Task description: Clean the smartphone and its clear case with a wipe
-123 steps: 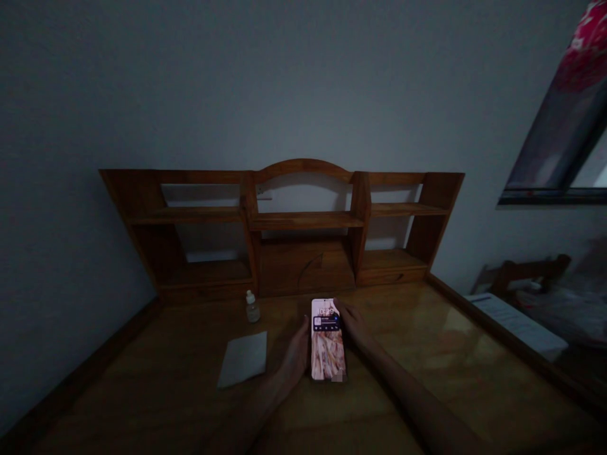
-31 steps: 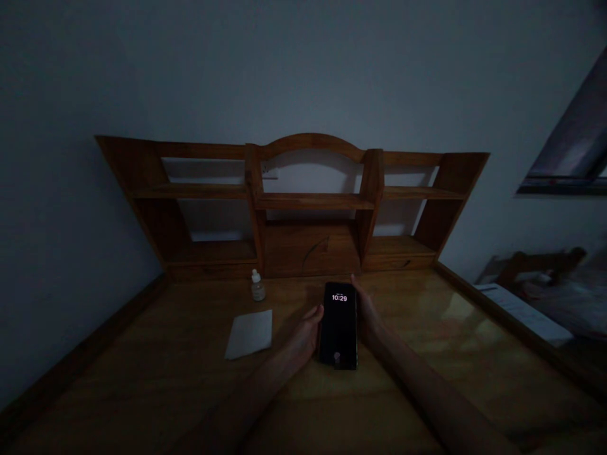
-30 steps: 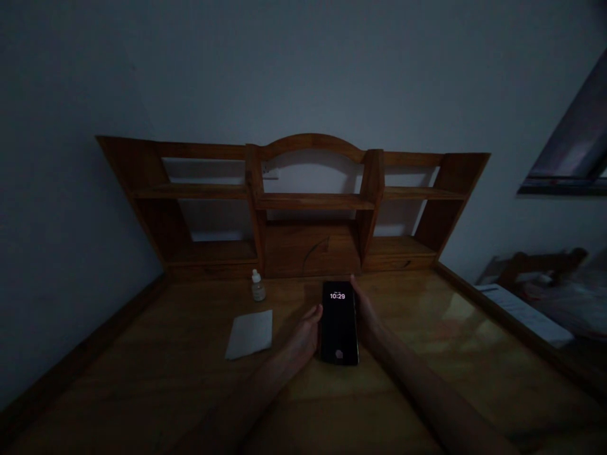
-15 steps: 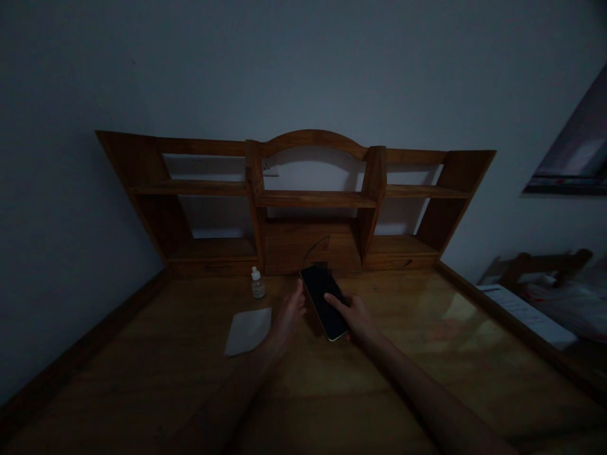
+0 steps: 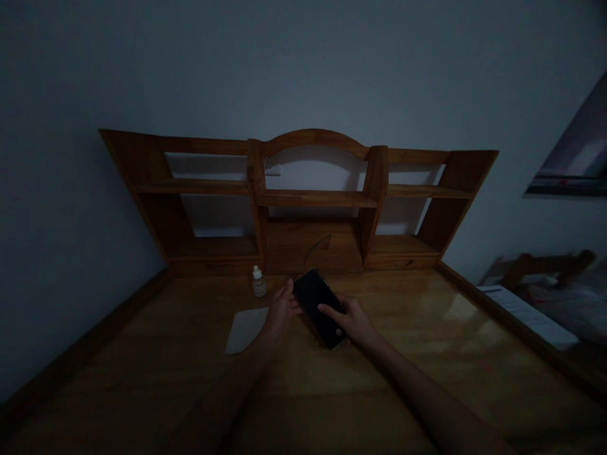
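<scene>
A person's right hand (image 5: 356, 321) is gripping a dark phone (image 5: 313, 298) by its near right part, the thumb lying across the screen and the other fingers going out of sight beneath; the phone is sitting over the middle of the desk (image 5: 303, 411), slanting so that its far end is pointing left. The left hand (image 5: 279, 311) is reaching to the phone's far left corner, its fingers bending loosely along that edge; I cannot tell whether they are gripping it or only lying beside it.

To the left of the phone, a small bottle (image 5: 258, 285) with a white top is standing upright; nearer, a sheet of paper (image 5: 243, 332) is lying flat, the left hand and forearm partly covering its right side. On the far side, a wooden shelf (image 5: 317, 199) is rising against the wall (image 5: 303, 69); over on the right, a window (image 5: 576, 151) is showing dimly.
</scene>
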The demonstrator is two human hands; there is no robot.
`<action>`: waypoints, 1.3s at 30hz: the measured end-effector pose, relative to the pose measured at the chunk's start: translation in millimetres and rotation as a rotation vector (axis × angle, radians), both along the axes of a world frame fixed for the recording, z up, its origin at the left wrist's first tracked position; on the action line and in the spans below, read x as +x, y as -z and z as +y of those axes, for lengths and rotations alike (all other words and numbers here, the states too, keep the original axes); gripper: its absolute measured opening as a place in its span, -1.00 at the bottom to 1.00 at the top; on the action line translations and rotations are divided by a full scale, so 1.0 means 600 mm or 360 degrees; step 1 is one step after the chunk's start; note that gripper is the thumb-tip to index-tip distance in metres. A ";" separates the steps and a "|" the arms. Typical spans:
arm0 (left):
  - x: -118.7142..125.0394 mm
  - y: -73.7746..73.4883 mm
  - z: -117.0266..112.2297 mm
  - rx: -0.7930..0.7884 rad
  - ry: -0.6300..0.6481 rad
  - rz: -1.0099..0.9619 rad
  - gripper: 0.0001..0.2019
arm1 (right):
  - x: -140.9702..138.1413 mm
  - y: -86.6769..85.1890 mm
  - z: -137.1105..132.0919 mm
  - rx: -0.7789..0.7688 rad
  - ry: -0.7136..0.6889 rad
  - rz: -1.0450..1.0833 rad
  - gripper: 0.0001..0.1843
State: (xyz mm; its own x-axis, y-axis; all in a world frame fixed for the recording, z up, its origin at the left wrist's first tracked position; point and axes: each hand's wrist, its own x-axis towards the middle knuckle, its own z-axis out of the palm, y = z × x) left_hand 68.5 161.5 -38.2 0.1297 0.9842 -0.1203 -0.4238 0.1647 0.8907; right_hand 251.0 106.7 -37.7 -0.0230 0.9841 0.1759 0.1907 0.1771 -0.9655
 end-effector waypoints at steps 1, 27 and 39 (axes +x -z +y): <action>-0.001 -0.002 -0.001 -0.0023 0.0001 -0.0020 -0.60 | 0.001 0.000 0.000 0.0012 -0.0011 -0.0040 -0.65; -0.024 -0.032 -0.001 -0.0425 0.0457 -0.0402 -0.70 | 0.016 -0.009 -0.002 0.0139 -0.0044 -0.0294 -0.65; -0.025 -0.030 -0.010 -0.0266 0.0299 -0.0141 -0.86 | 0.006 -0.006 -0.003 -0.0099 -0.0137 -0.0086 -0.54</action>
